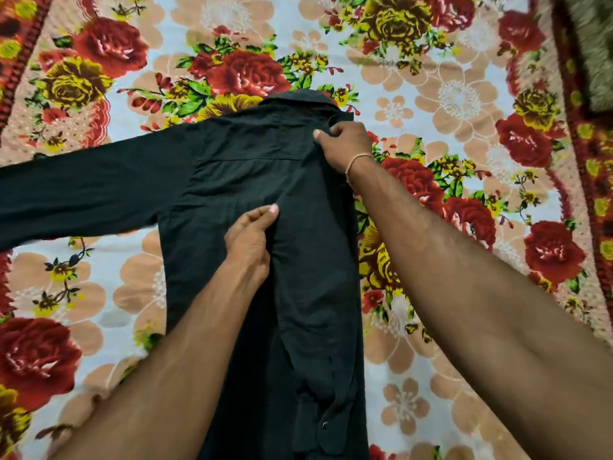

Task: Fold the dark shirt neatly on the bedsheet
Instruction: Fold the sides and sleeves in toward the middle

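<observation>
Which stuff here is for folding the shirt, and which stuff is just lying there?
For the job:
- dark shirt
- flowery bedsheet under it
- left hand, pinching the shirt's middle
- right hand, gripping the shirt by the collar

Just lying about:
- fuzzy olive blanket in the top right corner

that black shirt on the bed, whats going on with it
A person is folding the dark shirt, which lies back up on the floral bedsheet. The right side and its sleeve are already folded in over the back. The right hand pinches the fold near the collar, and the left hand grips the cloth at mid-back. The other sleeve lies spread out to the left.
</observation>
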